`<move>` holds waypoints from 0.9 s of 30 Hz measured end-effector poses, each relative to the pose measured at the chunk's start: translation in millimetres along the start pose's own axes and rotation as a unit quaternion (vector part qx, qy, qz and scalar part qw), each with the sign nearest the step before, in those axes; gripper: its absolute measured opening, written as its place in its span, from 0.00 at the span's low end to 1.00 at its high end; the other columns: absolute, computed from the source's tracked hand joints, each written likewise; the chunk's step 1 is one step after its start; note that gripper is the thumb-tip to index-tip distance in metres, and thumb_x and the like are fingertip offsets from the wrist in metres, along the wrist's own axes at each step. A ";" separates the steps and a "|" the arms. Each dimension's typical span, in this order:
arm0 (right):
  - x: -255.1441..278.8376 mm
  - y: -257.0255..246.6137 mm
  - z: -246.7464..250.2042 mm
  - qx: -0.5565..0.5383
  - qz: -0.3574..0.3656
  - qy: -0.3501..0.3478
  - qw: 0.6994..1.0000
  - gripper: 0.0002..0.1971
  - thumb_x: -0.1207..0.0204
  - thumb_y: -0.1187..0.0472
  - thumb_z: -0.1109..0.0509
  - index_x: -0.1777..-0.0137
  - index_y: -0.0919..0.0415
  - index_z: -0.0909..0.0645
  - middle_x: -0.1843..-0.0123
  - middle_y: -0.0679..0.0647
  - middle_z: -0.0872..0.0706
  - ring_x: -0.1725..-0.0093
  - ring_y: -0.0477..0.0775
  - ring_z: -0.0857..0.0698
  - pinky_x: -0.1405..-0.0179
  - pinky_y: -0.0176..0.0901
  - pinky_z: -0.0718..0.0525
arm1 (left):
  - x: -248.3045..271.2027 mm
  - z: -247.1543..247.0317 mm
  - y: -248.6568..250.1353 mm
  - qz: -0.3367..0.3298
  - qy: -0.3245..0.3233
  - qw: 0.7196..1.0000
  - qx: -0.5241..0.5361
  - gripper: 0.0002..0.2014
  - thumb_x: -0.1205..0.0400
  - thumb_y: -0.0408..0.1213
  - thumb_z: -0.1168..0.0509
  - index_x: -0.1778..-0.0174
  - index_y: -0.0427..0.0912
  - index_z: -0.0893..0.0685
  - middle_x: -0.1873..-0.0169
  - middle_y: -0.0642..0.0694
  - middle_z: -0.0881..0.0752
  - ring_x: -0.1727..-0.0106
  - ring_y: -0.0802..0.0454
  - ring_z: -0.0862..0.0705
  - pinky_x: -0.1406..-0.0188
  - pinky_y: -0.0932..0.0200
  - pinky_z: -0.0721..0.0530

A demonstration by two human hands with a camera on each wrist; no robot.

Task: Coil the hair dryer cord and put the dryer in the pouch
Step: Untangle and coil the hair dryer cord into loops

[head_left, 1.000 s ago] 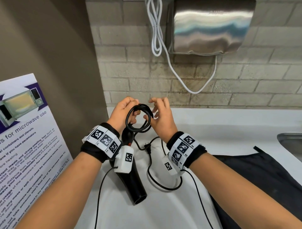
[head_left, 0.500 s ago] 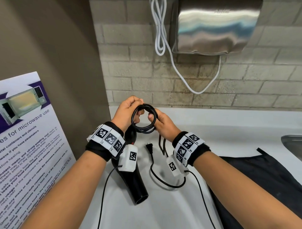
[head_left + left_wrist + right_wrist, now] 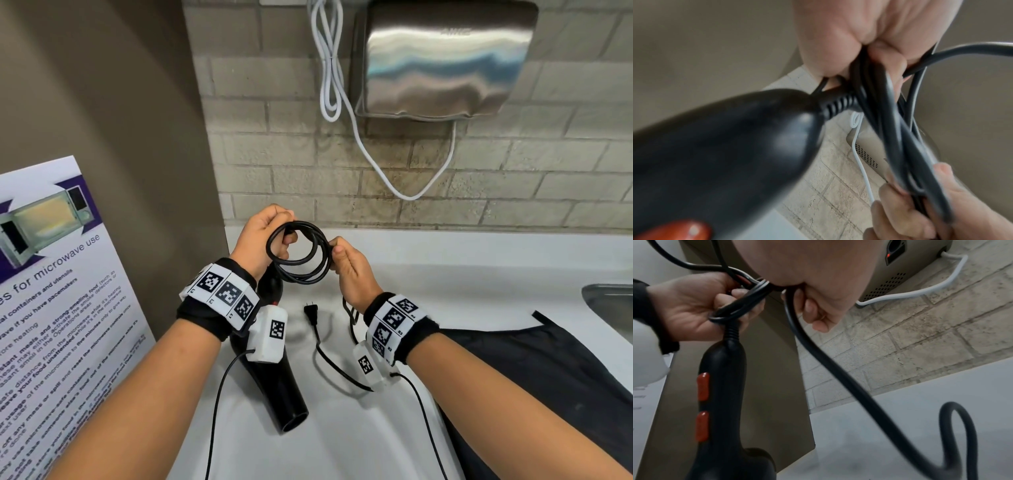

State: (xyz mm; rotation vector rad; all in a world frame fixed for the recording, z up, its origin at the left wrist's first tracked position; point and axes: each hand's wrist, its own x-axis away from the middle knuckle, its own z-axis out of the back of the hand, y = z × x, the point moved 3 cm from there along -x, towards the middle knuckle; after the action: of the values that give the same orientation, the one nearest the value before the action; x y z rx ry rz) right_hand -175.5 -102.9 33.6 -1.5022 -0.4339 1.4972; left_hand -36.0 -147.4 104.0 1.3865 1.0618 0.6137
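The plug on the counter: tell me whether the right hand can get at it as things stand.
Probably yes, once freed. The plug lies bare on the white counter, below and just left of the right hand, nothing covering it. But that hand is pinching the cord coil, so it must let go first.

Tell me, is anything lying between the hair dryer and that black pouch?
Only the dryer's own loose cord and plug lie on the counter between the hair dryer and the pouch; nothing else does.
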 end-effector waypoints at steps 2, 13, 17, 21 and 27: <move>1.6 -0.9 3.8 0.031 0.001 0.019 0.999 0.18 0.20 0.42 0.50 0.63 0.54 0.31 0.72 0.44 0.35 0.72 0.39 0.34 0.69 0.30 0.34 | 0.5 1.5 -0.9 -0.003 0.007 1.000 -0.011 0.12 0.14 0.31 0.47 0.65 0.40 0.30 0.83 0.50 0.30 0.87 0.63 0.32 0.89 0.74 0.40; 0.2 31.7 35.6 0.242 -0.163 0.042 0.956 0.11 0.15 0.60 0.48 0.59 0.59 0.31 0.73 0.50 0.30 0.66 0.57 0.29 0.63 0.42 0.33 | 3.6 -0.7 2.8 -0.009 0.039 0.995 -0.088 0.13 0.16 0.28 0.46 0.68 0.42 0.31 0.75 0.46 0.34 0.85 0.63 0.34 0.84 0.68 0.42; 0.1 44.5 56.3 0.299 -0.295 0.033 0.907 0.15 0.15 0.57 0.51 0.41 0.63 0.25 0.50 0.66 0.18 0.49 0.64 0.20 0.55 0.44 0.29 | 6.0 0.1 4.1 -0.009 0.043 0.995 -0.091 0.13 0.17 0.27 0.47 0.68 0.42 0.31 0.76 0.46 0.34 0.85 0.63 0.36 0.84 0.68 0.42; 4.0 50.6 68.1 0.367 -0.369 -0.017 0.854 0.18 0.16 0.64 0.52 0.30 0.64 0.30 0.30 0.63 0.25 0.33 0.64 0.24 0.36 0.49 0.27 | 7.8 3.0 4.5 -0.009 0.054 0.996 -0.073 0.14 0.17 0.27 0.47 0.68 0.42 0.31 0.76 0.47 0.35 0.84 0.63 0.35 0.84 0.68 0.42; 3.7 44.3 63.5 0.460 -0.380 -0.131 0.792 0.21 0.18 0.69 0.50 0.25 0.66 0.35 0.25 0.61 0.31 0.28 0.62 0.28 0.31 0.47 0.29 | 9.5 7.8 4.1 -0.016 0.060 0.996 -0.058 0.14 0.17 0.27 0.46 0.68 0.43 0.31 0.78 0.48 0.35 0.84 0.63 0.35 0.84 0.70 0.43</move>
State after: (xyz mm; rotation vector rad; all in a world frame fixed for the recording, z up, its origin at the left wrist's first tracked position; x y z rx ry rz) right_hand -248.7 -99.2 8.2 -0.2565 -0.3220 0.9788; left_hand -24.1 -142.3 104.7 1.2418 1.1244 0.7309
